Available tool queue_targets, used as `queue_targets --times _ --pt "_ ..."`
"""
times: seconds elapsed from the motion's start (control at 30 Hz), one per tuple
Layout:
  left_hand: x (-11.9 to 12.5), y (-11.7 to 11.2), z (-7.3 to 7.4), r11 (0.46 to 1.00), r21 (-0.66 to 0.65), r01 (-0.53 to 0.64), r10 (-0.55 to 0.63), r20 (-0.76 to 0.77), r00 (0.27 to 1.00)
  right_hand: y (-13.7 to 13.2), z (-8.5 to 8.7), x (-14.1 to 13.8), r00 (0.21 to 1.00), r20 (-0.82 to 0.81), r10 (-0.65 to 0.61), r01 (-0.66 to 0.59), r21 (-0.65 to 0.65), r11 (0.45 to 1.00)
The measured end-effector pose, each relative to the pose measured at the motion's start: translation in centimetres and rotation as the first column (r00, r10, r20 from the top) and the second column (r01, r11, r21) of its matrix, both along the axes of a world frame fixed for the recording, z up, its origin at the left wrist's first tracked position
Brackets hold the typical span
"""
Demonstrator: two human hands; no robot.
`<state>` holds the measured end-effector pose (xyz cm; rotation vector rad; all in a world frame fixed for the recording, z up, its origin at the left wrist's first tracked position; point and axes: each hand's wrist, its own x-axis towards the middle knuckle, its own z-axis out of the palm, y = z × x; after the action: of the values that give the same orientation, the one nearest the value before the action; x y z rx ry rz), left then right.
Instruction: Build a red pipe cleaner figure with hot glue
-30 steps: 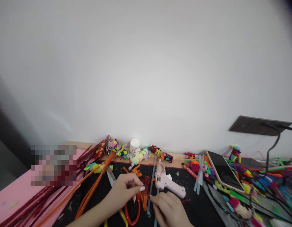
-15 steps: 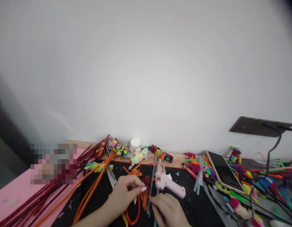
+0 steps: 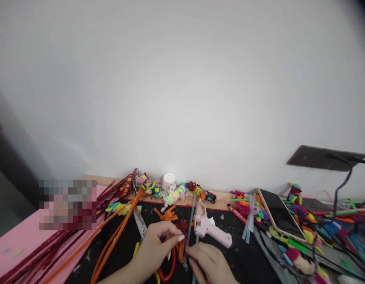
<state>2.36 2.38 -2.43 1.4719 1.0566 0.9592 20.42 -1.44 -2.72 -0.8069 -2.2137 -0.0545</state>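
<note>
My left hand (image 3: 160,245) is closed in a pinch, thumb against fingers, beside a small red tinsel piece (image 3: 183,227). Whatever is in that pinch is too small to make out. Opposite it, my right hand (image 3: 211,263) also has its fingertips pressed together; its content is hidden. Short orange pipe cleaner pieces (image 3: 180,252) lie between the hands, along with a long translucent glue stick (image 3: 189,232). Partly under my left hand are scissors (image 3: 140,223) with red and yellow handles. A pale pink glue gun (image 3: 212,229) rests just beyond my right hand.
A white paper cup (image 3: 168,184) and fuzzy figures (image 3: 174,196) line the wall. At left, red tinsel stems (image 3: 64,240) and orange stems (image 3: 116,232) cross the black mat (image 3: 244,260). At right are glue sticks (image 3: 250,221), a phone (image 3: 281,215) and cables (image 3: 337,193).
My left hand has shifted very slightly to the right, and my right fingertips slightly to the left. Both stay pinched. Everything on the table lies as before.
</note>
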Motion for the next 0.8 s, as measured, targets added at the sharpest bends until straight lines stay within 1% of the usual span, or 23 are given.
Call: queue_targets --times 0.17,0.27,0.43,0.6,0.8 --pt "0.00 -0.01 -0.05 1.000 0.006 -0.002 0.002 -0.005 1.000 -0.04 -0.07 0.02 1.000 0.015 0.019 -0.019 -0.030 0.999" --pt "0.00 -0.08 0.02 1.000 0.009 -0.008 0.008 -0.012 1.000 -0.04 -0.10 -0.02 0.999 0.022 0.030 -0.029 -0.026 0.999" --pt "0.00 -0.15 0.16 1.000 0.005 -0.013 0.013 -0.018 1.000 -0.07 0.04 -0.15 0.999 0.036 0.024 -0.024 -0.005 1.000" --pt "-0.05 -0.13 0.07 0.999 0.041 -0.021 0.022 -0.040 0.999 -0.17 0.38 -0.23 0.998 0.061 -0.015 0.014 0.023 1.000" --pt "0.05 -0.33 0.21 1.000 0.004 -0.030 0.030 -0.039 0.999 -0.19 0.52 -0.29 0.997 0.061 -0.045 0.040 0.077 0.996"
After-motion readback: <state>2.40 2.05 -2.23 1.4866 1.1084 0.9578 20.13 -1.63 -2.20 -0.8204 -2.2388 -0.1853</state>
